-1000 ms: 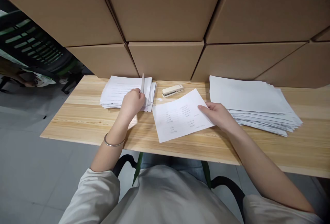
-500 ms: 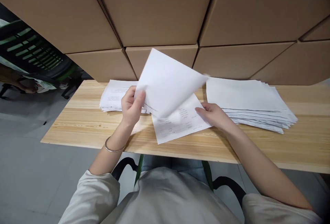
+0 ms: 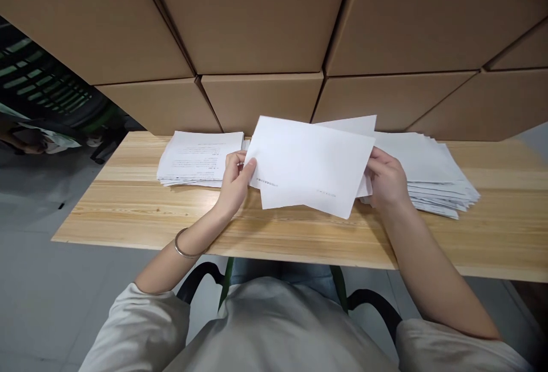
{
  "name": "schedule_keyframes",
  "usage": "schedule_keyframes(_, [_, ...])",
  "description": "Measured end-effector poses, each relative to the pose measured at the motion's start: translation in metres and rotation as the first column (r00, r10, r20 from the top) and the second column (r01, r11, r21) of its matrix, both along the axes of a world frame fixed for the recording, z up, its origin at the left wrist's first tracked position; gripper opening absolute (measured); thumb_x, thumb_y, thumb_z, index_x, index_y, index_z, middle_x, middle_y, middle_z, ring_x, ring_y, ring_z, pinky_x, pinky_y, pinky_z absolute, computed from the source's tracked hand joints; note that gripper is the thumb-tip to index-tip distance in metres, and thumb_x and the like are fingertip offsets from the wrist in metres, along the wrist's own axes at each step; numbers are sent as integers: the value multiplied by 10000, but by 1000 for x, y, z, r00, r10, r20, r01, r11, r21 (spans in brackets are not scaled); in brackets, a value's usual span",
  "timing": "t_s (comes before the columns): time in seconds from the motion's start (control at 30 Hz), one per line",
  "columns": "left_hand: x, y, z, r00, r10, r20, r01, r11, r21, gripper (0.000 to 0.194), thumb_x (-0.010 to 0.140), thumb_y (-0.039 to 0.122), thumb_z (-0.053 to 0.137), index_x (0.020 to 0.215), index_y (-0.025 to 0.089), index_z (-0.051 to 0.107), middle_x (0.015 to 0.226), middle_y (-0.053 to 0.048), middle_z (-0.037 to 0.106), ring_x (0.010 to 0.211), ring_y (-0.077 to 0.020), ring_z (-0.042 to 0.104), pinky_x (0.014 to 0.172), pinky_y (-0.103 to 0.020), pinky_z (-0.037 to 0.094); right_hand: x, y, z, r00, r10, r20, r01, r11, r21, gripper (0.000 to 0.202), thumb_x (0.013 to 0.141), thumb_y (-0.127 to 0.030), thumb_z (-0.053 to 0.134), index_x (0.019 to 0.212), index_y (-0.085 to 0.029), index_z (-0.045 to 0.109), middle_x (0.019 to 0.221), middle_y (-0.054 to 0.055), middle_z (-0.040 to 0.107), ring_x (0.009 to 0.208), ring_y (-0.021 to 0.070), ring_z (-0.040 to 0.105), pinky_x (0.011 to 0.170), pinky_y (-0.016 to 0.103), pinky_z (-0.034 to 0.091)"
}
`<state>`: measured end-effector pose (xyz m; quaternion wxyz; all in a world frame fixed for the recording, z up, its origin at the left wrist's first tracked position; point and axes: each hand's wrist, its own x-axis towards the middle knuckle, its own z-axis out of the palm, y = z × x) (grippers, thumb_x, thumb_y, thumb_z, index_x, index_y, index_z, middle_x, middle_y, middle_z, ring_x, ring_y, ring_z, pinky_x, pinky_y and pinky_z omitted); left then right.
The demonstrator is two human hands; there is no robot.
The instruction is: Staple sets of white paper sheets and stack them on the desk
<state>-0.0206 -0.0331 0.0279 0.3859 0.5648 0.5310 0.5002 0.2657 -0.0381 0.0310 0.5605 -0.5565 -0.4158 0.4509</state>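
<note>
Between my hands, sheets of paper (image 3: 310, 161) are held above the table, the front one mostly blank with small print along its lower edge. My left hand (image 3: 236, 181) pinches their left edge, thumb on top. At the right edge, my right hand (image 3: 387, 178) is closed on the paper, its fingertips partly hidden behind it. Another sheet (image 3: 353, 125) sticks out behind at an angle. A stack of printed papers (image 3: 194, 158) lies beyond my left hand. To the right, partly behind my right hand, is a larger stack of mostly blank-faced paper (image 3: 436, 161).
Cardboard boxes (image 3: 261, 98) are stacked like a wall along the back of the wooden table (image 3: 128, 212). At the far left are a dark slatted chair back (image 3: 38, 81) and part of another person (image 3: 25, 141). Chair armrests (image 3: 372, 303) flank my body below the table edge.
The raised sheet has come down level and now covers the printed sheet below it. My right hand has moved right and up, gripping the right edge; my left hand has shifted slightly right.
</note>
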Motion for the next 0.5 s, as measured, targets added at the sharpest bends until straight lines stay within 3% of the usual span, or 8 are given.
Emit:
schedule_keyframes(0.13, [0,3,-2,959,-65,274,94,991,-94,303,856,436,618,786,230,407,778,16,499,649,-113,470,598,-258,422,-6,0,-6,997,-27,75,24,999,40,352,710,-431,628,1014,-259,673,1035,34,741,1019,278,673,760,370,544])
schedule_keyframes(0.23, [1,4,-4,959,-60,278,75,996,-45,333,846,480,637,828,244,403,725,33,480,620,-113,457,594,-263,414,-6,-1,-8,997,19,75,-22,999,33,481,791,-645,479,1000,-252,662,1074,58,722,1069,297,656,785,390,544])
schedule_keyframes(0.3, [2,5,-5,960,-75,269,72,997,20,347,838,493,652,870,255,403,727,35,501,613,-112,467,593,-264,416,-4,-4,-7,995,74,63,-77,995,58,557,765,-721,489,997,-244,661,1060,70,721,1054,305,658,808,413,546])
schedule_keyframes(0.4, [3,4,-4,961,-133,244,114,989,90,364,833,505,656,919,267,394,743,31,539,614,-113,503,604,-272,432,-3,-8,-3,980,88,176,-99,993,58,514,635,-593,770,993,-236,679,995,65,737,985,306,672,827,433,548])
schedule_keyframes(0.5, [3,2,1,960,-190,204,164,977,137,401,816,508,667,995,278,391,837,4,605,705,-135,584,675,-299,479,-5,-13,2,952,-12,305,7,1000,18,394,621,-490,841,897,-238,714,918,60,749,918,313,684,790,445,560])
